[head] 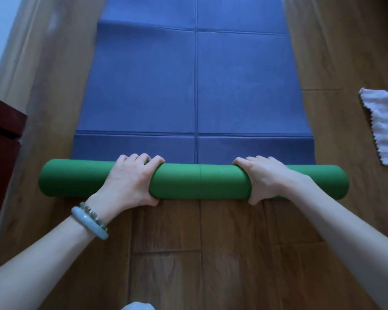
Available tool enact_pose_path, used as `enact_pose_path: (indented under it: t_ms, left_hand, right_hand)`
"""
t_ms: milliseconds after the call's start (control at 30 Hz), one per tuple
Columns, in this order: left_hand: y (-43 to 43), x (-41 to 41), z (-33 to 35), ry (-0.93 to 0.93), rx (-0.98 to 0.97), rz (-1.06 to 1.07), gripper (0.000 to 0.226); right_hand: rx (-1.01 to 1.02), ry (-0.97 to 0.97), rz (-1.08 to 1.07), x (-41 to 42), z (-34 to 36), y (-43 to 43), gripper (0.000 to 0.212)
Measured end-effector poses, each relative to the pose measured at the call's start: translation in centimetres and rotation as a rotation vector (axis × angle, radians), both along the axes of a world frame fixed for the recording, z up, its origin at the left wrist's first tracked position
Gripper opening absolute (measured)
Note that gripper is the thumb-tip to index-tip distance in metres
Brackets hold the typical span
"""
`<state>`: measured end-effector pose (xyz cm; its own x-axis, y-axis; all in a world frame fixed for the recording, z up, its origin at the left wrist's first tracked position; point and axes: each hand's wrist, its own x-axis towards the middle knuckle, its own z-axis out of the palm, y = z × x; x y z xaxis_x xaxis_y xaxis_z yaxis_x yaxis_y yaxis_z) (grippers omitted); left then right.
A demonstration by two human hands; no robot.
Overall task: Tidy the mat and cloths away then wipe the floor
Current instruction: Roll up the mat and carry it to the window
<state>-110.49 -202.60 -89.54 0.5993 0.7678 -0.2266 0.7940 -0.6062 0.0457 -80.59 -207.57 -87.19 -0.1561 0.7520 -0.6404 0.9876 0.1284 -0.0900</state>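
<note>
1. Both grips are curled round the rolled-up end of the yoga mat [195, 86]. The left grip [130, 182] and the right grip [264, 180] each hold the green roll [199, 184], with fingers over the top and thumbs low on the near side.
2. That roll lies across the wood floor [188, 253] at the near end of the mat. The blue part lies flat beyond it, not yet rolled.
3. I think the step is rolling up the mat, and most of it is left to do.
4. Next, the roll needs a push away, with both sides even.
5. A striped cloth [383, 128] lies on the floor to the right of the mat, apart from it.
</note>
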Motion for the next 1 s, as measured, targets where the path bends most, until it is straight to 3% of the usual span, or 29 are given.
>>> enact_pose_path:
  t_ms: [300, 600, 733, 867, 1000]
  left_hand:
    - [-6.1, -2.9, -0.5, -0.068, 0.001, 0.031, 0.088]
    - [-5.4, -2.6, -0.5, -0.104, 0.045, -0.009, 0.077]
    - [-4.3, -2.4, 0.0, -0.073, -0.032, 0.014, 0.077]
    - [-2.7, -2.0, 0.5, -0.038, -0.11, 0.042, 0.072]
    - [-2.4, -1.8, 0.7, 0.002, -0.143, 0.061, 0.07]
  right_hand:
    - [-0.223, 0.057, 0.069, -2.0, 0.3, -2.4, 0.075]
    - [-0.333, 0.059, -0.011, -1.9, 0.0, -0.4, 0.079]
    - [-0.116, 0.087, -0.026, -0.9, 0.9, -1.8, 0.105]
    - [0.406, 0.076, -0.112, -1.1, 0.5, -7.4, 0.091]
    - [0.51, -0.049, -0.068, -2.0, -2.7, -9.6, 0.113]
